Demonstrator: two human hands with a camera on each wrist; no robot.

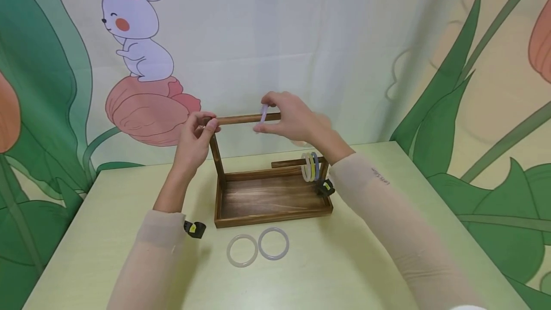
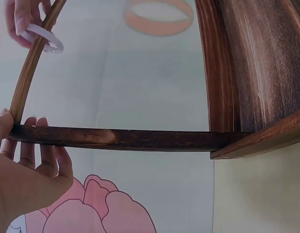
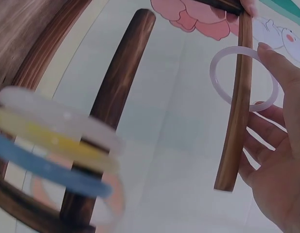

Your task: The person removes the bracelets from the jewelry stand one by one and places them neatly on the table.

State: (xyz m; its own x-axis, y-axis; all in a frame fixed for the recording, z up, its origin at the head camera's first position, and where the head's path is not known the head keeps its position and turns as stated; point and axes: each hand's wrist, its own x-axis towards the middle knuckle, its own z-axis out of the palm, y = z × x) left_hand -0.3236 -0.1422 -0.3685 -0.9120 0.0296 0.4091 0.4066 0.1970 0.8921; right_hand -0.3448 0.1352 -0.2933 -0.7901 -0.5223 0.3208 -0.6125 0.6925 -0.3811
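Yr R hand (image 1: pixel 294 117) pinches lilac bangle (image 1: pixel 264 114) round upper bar (image 1: pixel 239 119) (prob. light, slick, brittle; hold by rim), L hand (image 1: pixel 194 145) grips bar's L end

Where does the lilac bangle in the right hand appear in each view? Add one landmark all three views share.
Head: just above and left of centre, the lilac bangle, nearly edge-on.
Left wrist: near the top left corner.
Right wrist: upper right, its round shape showing.
Shared landmark: the upper wooden bar, which runs through the bangle.
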